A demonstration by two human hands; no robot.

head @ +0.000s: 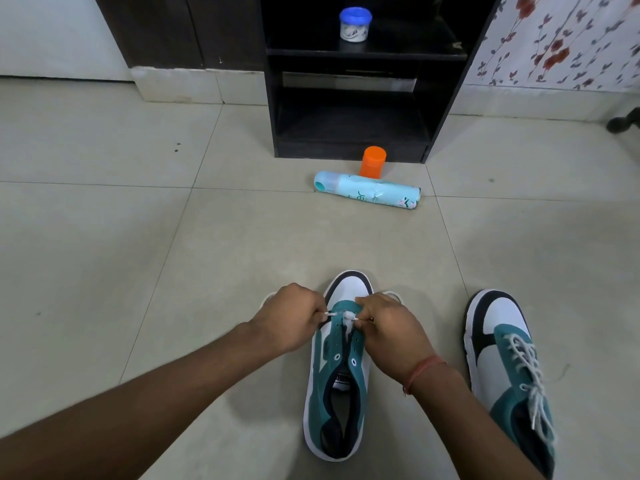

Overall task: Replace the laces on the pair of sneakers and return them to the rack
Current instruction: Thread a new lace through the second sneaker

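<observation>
A teal, white and black sneaker (337, 382) lies on the floor in front of me, toe pointing away, most eyelets bare. My left hand (294, 315) pinches one end of a white lace (341, 315) at the front eyelets. My right hand (384, 329) pinches the other end just across the tongue. Parts of the lace loop out on the floor behind both hands. A second matching sneaker (509, 372) stands to the right, fully laced with white laces. The dark rack (349, 98) stands ahead against the wall.
A light-blue spray can (367, 191) lies on its side before the rack, with an orange container (372, 162) just behind it. A blue-lidded white tub (355, 24) sits on the rack's upper shelf. A floral wall panel (568, 39) is at the right.
</observation>
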